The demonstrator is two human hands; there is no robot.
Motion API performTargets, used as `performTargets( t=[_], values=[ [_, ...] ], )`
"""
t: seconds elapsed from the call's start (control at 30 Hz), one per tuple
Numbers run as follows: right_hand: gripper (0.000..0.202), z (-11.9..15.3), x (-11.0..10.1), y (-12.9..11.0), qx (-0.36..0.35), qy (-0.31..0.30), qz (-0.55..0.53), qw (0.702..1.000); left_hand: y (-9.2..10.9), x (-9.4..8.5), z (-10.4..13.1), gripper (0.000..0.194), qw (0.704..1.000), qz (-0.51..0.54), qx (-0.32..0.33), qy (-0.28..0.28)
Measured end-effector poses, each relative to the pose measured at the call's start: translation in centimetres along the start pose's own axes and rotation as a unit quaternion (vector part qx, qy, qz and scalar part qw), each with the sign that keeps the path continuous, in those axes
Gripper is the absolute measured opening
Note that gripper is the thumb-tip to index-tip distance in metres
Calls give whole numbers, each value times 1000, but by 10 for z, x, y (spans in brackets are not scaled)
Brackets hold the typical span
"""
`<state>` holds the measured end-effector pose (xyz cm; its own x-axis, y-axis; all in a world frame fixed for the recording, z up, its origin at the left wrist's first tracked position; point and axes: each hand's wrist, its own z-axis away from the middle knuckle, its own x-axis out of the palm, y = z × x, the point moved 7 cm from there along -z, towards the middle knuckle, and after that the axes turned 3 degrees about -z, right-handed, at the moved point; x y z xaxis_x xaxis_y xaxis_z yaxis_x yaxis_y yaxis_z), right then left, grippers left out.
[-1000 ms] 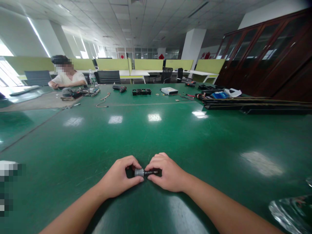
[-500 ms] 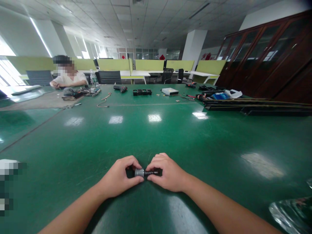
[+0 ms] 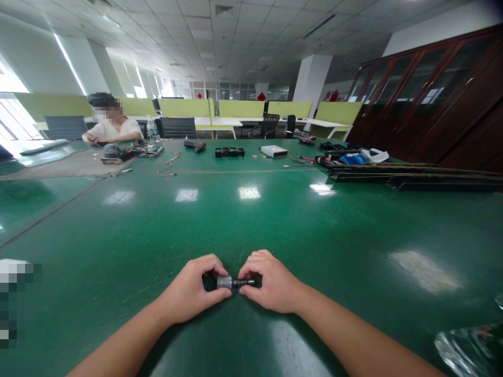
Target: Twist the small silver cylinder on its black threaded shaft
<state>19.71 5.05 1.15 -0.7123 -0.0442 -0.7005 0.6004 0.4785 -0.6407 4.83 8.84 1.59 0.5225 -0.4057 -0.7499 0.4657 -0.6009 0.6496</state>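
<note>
A small cylindrical metal part (image 3: 225, 283) lies level just above or on the green table, with a smooth grey body at its left and a thin, dark, ridged stem at its right. My left hand (image 3: 198, 287) is closed on the grey body, fingertips on the far side and thumb on the near side. Around the stem curl the thumb and fingers of my right hand (image 3: 271, 281); whether they press on it is hard to see. The stem's tip points into the right palm.
Across the green table (image 3: 251, 230) are a power drill (image 3: 195, 146), a black slotted block (image 3: 230, 152), a silver box (image 3: 274, 151) and a cord (image 3: 168, 165). Long dark strips (image 3: 393, 174) lie right. A person (image 3: 113, 125) sits far left. Clear plastic (image 3: 463, 345) is near right.
My right fingertips have parted slightly and shifted a little to the right, baring more of the stem. The left hand keeps its hold. The view has tilted up slightly.
</note>
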Motion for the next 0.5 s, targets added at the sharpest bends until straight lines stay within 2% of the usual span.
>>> performTargets(
  t=[0.5],
  values=[
    [12,1,-8,6,25,22,19,999,-1,-4,-1,12,999,-16,-5,29]
  ],
)
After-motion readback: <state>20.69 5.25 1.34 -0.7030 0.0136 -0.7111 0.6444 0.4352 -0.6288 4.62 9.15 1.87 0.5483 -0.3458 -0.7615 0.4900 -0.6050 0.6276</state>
